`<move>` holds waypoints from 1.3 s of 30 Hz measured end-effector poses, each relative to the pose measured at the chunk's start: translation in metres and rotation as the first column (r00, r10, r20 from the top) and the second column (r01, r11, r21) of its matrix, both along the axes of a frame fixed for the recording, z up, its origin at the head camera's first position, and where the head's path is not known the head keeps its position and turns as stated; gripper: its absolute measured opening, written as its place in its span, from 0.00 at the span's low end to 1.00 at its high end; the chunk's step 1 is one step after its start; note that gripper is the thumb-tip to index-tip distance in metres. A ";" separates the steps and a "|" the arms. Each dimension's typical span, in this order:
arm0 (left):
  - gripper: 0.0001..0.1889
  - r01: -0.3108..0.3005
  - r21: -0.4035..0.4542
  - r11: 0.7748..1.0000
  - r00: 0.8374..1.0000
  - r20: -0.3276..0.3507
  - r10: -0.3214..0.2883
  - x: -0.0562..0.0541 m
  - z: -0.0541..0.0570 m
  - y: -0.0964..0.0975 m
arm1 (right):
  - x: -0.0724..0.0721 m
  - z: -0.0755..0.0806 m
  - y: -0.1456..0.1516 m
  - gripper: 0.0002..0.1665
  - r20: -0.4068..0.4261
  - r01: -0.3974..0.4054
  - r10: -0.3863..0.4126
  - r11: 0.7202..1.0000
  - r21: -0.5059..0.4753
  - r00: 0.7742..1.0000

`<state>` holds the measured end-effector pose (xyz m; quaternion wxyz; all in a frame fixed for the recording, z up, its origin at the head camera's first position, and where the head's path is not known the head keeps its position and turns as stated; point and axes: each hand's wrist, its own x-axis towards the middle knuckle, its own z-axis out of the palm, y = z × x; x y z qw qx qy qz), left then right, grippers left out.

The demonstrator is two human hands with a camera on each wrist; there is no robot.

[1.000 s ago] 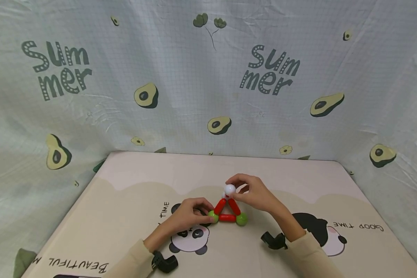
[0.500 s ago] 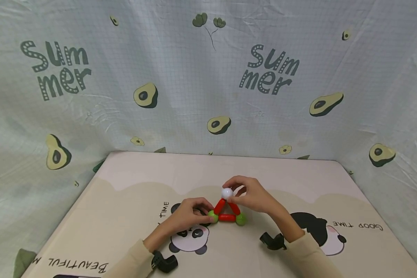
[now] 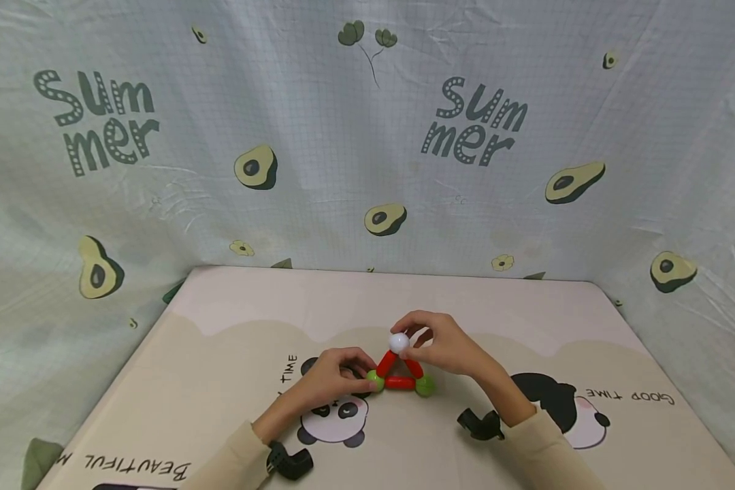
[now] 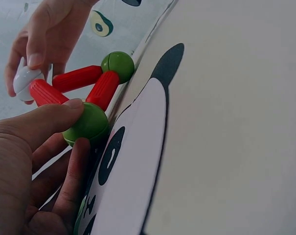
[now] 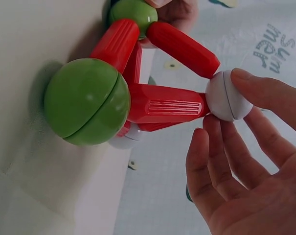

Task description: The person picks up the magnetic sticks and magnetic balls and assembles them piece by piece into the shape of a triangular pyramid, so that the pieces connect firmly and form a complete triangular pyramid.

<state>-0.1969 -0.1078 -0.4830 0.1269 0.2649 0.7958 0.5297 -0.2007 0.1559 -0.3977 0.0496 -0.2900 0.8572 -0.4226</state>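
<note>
A pyramid-like frame of red rods [image 3: 401,383] and balls stands on the table. My left hand [image 3: 331,374] pinches the left green ball [image 4: 91,125] at its base between thumb and fingers. At the top, my right hand [image 3: 446,345] pinches a white ball [image 3: 399,342], thumb on one side and fingertips on the other. Red rods run from both green balls up to this white ball. The right green ball [image 5: 86,100] rests untouched at the near right corner. Behind the rods, a second white ball [image 5: 125,140] shows partly in the right wrist view.
The table cover [image 3: 220,388] is printed with a panda [image 3: 333,422], a black-and-white animal and lettering. A hanging cloth [image 3: 318,136] with avocado prints closes off the back and sides. Black camera mounts [image 3: 290,463] sit at both wrists.
My right hand has lowered the white ball slightly, down and to the left, onto the upper rod ends. The rear white ball is now hidden in the head view. The left hand stays put.
</note>
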 end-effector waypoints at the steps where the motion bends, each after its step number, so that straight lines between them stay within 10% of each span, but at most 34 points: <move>1: 0.12 0.000 -0.001 1.000 1.000 0.001 0.000 0.000 0.000 0.000 | 0.000 0.000 0.000 0.17 -0.002 -0.004 0.004 1.000 -0.001 1.000; 24: 0.13 -0.006 -0.003 1.000 1.000 0.012 0.006 0.000 0.000 0.000 | -0.011 -0.009 0.015 0.24 0.115 -0.038 0.021 0.989 0.142 0.993; 39: 0.13 -0.002 0.003 1.000 1.000 0.017 0.001 0.000 0.001 0.000 | -0.011 -0.009 0.019 0.34 0.157 -0.166 0.153 0.984 0.071 0.976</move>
